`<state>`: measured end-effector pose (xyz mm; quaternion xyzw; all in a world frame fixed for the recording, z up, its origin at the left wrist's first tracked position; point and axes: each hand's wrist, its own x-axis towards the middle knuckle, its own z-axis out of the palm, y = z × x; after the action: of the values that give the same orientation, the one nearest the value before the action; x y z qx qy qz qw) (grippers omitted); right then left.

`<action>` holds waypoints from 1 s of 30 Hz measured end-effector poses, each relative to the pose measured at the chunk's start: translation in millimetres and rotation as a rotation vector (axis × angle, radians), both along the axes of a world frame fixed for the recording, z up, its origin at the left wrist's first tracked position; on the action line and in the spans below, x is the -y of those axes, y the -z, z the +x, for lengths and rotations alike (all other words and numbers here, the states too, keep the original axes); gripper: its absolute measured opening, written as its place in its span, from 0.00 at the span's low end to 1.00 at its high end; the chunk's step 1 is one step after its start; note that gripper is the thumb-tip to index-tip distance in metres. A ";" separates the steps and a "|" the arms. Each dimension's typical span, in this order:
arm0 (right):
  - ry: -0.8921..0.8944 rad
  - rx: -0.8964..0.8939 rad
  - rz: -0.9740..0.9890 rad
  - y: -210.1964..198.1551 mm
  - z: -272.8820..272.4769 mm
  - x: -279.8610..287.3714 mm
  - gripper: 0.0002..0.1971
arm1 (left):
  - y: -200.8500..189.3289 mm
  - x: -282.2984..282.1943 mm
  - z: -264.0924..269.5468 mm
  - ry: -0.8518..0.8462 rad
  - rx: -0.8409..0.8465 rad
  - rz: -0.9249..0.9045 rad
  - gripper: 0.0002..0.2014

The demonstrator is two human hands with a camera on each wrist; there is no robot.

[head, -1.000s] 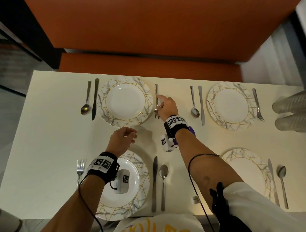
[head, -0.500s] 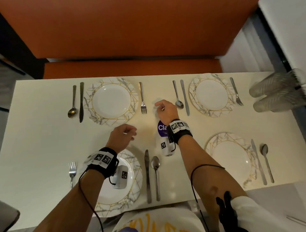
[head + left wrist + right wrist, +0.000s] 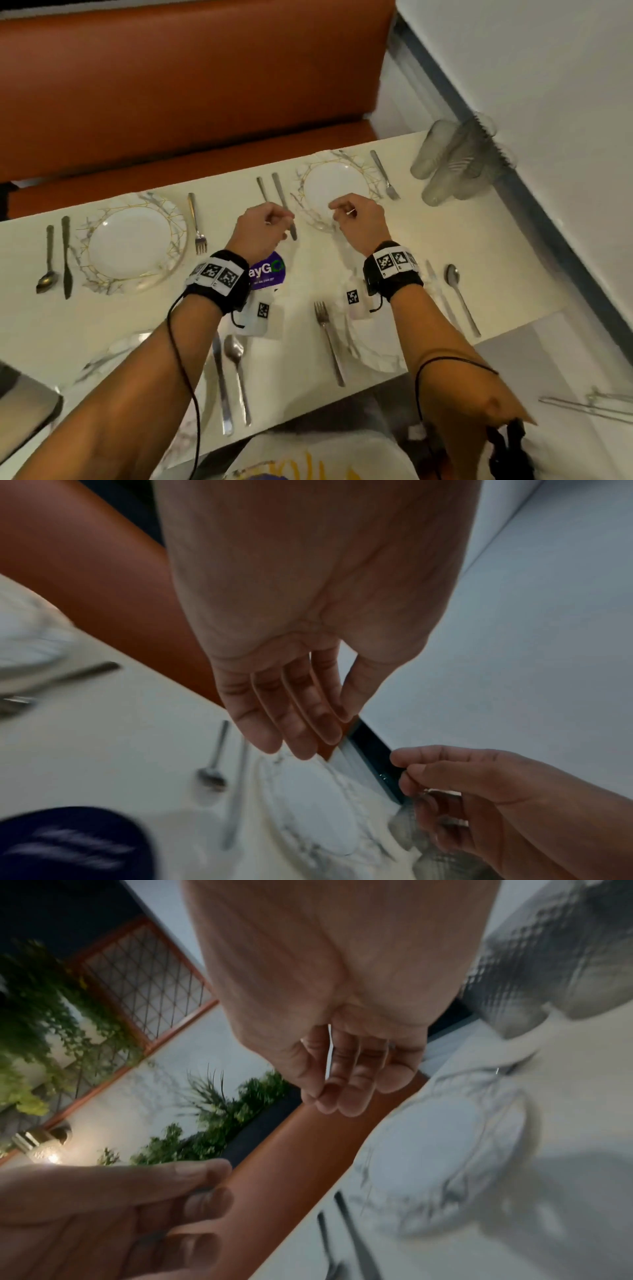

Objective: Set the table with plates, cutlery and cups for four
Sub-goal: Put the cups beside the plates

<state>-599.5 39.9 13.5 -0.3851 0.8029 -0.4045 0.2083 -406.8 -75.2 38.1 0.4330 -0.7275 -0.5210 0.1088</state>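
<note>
Four marbled white plates lie on the cream table (image 3: 507, 260): far left (image 3: 130, 246), far right (image 3: 334, 185), near right (image 3: 376, 353) and near left (image 3: 120, 346), the last two partly under my arms. Forks, knives and spoons flank each plate. Clear ribbed cups (image 3: 455, 161) lie on their sides at the table's far right end by the wall. My left hand (image 3: 277, 219) hovers over the knife (image 3: 284, 205) left of the far right plate, fingers relaxed and empty (image 3: 301, 739). My right hand (image 3: 342, 212) hangs over that plate's near rim, loosely curled and holding nothing (image 3: 335, 1096).
An orange bench (image 3: 191, 85) runs along the table's far side. A white wall (image 3: 548, 68) closes the right end just behind the cups. A purple round sticker (image 3: 267, 270) lies mid-table under my left wrist. A dark object (image 3: 24, 401) sits at the near left corner.
My right hand let go of the fork beside the far left plate and moved right over the far right plate. My left hand moved forward and right. The view swung toward the cups.
</note>
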 end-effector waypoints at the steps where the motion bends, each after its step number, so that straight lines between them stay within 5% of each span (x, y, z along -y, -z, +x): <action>1: 0.014 0.000 -0.022 -5.8 -20.9 -12.3 0.11 | -6.1 -6.7 -25.3 0.016 -0.014 -0.017 0.06; 10: 0.071 -0.113 -0.034 -41.1 -208.7 -94.6 0.10 | -26.8 -71.3 -232.1 0.092 -0.031 -0.109 0.07; 16: 0.168 -0.342 0.015 -48.0 -295.8 -112.9 0.14 | -26.5 -102.5 -329.9 0.178 0.083 -0.157 0.25; 23: -0.004 -0.376 0.518 -50.5 -348.7 -103.0 0.39 | -12.5 -117.2 -399.8 0.297 0.355 -0.519 0.44; 30: 0.012 -0.312 0.527 -35.5 -359.7 -101.1 0.48 | -1.0 -124.4 -418.8 0.324 0.436 -0.687 0.41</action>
<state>-959.2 141.0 49.0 -0.3707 0.9046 -0.1197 0.1729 -825.5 49.1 39.1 0.3516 -0.9231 -0.1556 0.0073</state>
